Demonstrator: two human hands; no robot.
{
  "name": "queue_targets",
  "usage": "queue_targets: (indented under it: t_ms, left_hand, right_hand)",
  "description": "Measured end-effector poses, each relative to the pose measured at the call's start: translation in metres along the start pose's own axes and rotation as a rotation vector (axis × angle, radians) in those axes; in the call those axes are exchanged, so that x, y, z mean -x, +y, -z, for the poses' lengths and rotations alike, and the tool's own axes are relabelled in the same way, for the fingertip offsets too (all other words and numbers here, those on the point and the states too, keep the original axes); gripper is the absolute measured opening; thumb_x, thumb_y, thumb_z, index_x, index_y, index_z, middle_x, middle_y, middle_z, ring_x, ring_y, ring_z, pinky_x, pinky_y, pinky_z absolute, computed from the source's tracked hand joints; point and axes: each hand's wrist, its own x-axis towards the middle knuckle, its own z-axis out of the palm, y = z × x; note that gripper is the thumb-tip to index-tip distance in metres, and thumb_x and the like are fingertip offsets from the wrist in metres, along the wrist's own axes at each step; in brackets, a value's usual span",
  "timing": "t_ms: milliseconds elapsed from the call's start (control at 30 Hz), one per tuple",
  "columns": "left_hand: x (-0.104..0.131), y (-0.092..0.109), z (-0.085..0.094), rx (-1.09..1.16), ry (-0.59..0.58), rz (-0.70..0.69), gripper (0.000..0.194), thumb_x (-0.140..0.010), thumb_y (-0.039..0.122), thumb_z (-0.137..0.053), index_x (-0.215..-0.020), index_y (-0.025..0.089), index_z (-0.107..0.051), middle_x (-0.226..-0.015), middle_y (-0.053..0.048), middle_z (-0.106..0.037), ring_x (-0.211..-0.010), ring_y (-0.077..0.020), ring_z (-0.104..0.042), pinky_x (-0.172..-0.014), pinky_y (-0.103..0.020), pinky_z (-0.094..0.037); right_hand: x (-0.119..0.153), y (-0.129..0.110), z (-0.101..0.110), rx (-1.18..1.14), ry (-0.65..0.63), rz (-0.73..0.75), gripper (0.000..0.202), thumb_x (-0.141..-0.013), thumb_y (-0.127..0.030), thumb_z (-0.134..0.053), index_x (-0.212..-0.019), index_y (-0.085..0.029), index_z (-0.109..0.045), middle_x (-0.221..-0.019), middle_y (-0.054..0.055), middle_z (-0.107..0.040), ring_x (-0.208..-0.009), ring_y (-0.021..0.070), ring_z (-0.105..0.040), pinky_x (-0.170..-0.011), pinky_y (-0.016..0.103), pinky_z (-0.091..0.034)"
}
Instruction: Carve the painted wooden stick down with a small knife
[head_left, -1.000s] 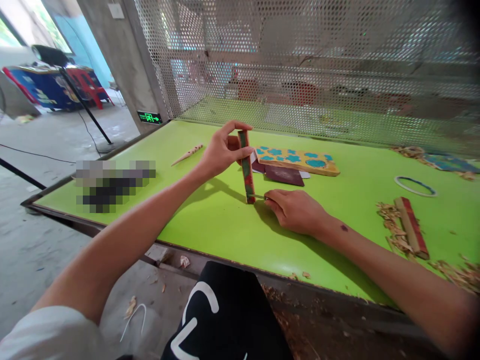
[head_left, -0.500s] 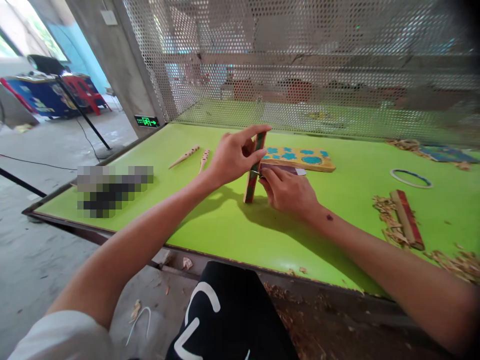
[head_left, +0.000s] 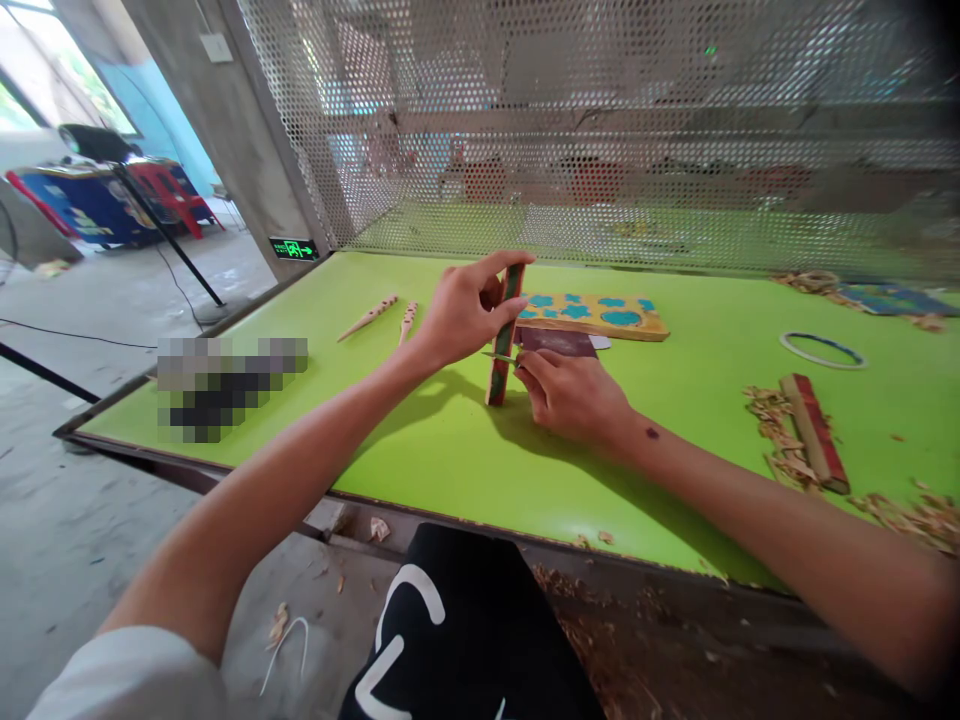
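Observation:
My left hand (head_left: 463,312) grips the upper part of a narrow wooden strip (head_left: 502,350) with a dark green and red face. The strip stands nearly upright, its lower end on the green table. In my right hand (head_left: 576,390) is a small knife (head_left: 496,357), its thin blade crossing the strip's face below my left fingers. The knife's handle is hidden in my closed fingers. Just behind, a yellow board (head_left: 630,328) with blue shapes lies flat, with a dark brown flat piece (head_left: 566,343) in front of it.
Two carved pointed wooden sticks (head_left: 369,318) lie left of my hands. To the right are a ring (head_left: 823,350), a red-sided wooden block (head_left: 816,435) and curled wood shavings (head_left: 776,440). A perforated metal screen (head_left: 600,130) rises along the table's back edge (head_left: 712,275).
The knife blade has moved down the strip a little and now points left across it. My left hand keeps its hold on the strip.

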Motion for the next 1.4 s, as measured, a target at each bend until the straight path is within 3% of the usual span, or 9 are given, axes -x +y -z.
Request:
queue_targets:
  t_ms: [233, 433, 600, 767, 1033, 1233, 1400]
  left_hand:
    - [0.001, -0.005, 0.002, 0.051, -0.009, 0.000, 0.044, -0.083, 0.020, -0.068, -0.127, 0.020, -0.066, -0.060, 0.006, -0.056, -0.053, -0.0078, -0.045, -0.055, -0.023, -0.037]
    - [0.000, 0.000, 0.004, 0.130, -0.060, -0.003, 0.039, -0.082, 0.018, -0.068, -0.121, 0.019, -0.062, -0.059, 0.008, -0.053, -0.053, -0.0075, -0.045, -0.057, -0.023, -0.037]
    - [-0.009, 0.000, 0.002, 0.065, -0.069, 0.012, 0.036, -0.077, 0.013, -0.068, -0.111, 0.019, -0.059, -0.055, 0.010, -0.046, -0.051, -0.0081, -0.042, -0.060, -0.026, -0.037]
    - [-0.018, -0.015, -0.003, 0.000, -0.079, 0.025, 0.035, -0.076, 0.011, -0.066, -0.108, 0.021, -0.057, -0.053, 0.010, -0.046, -0.050, -0.0100, -0.043, -0.058, -0.028, -0.034]
    - [-0.017, -0.022, -0.003, 0.046, -0.107, 0.019, 0.036, -0.077, 0.014, -0.067, -0.111, 0.021, -0.056, -0.054, 0.010, -0.042, -0.048, -0.0092, -0.040, -0.055, -0.028, -0.031]
    - [-0.014, -0.027, -0.001, 0.116, -0.094, 0.025, 0.037, -0.077, 0.015, -0.068, -0.110, 0.024, -0.055, -0.058, 0.008, -0.043, -0.049, -0.0086, -0.036, -0.055, -0.028, -0.030]
    - [-0.012, -0.027, 0.000, 0.095, -0.064, 0.008, 0.040, -0.073, 0.009, -0.066, -0.109, 0.025, -0.056, -0.061, 0.006, -0.043, -0.053, -0.0103, -0.037, -0.059, -0.030, -0.032]
  right_hand:
    - [0.007, 0.000, -0.001, -0.014, -0.031, 0.036, 0.041, -0.103, -0.031, -0.031, -0.103, -0.013, -0.067, -0.087, 0.011, -0.071, -0.061, 0.0159, -0.050, -0.059, 0.034, -0.019]
    - [0.015, 0.000, -0.001, 0.038, -0.211, 0.118, 0.038, -0.102, -0.033, -0.035, -0.095, -0.016, -0.068, -0.083, 0.007, -0.071, -0.055, 0.0133, -0.045, -0.057, 0.036, -0.012]
    - [0.012, 0.001, -0.003, 0.074, -0.107, 0.074, 0.042, -0.104, -0.035, -0.031, -0.104, -0.015, -0.068, -0.088, 0.010, -0.072, -0.060, 0.0163, -0.050, -0.057, 0.035, -0.015]
    - [0.000, 0.001, -0.005, 0.052, -0.006, -0.014, 0.045, -0.105, -0.034, -0.028, -0.111, -0.012, -0.067, -0.098, 0.015, -0.072, -0.069, 0.0197, -0.056, -0.059, 0.033, -0.021]
    - [0.000, 0.001, -0.009, -0.038, -0.045, 0.005, 0.038, -0.103, -0.031, -0.033, -0.101, -0.013, -0.067, -0.088, 0.012, -0.072, -0.066, 0.0181, -0.054, -0.061, 0.034, -0.021]
    - [0.012, 0.000, -0.004, -0.001, -0.186, 0.072, 0.035, -0.101, -0.033, -0.036, -0.095, -0.016, -0.067, -0.085, 0.008, -0.072, -0.058, 0.0154, -0.050, -0.058, 0.035, -0.014]
    - [0.012, 0.001, -0.008, 0.021, -0.121, 0.052, 0.038, -0.102, -0.033, -0.034, -0.103, -0.015, -0.068, -0.088, 0.011, -0.073, -0.059, 0.0165, -0.051, -0.058, 0.035, -0.015]
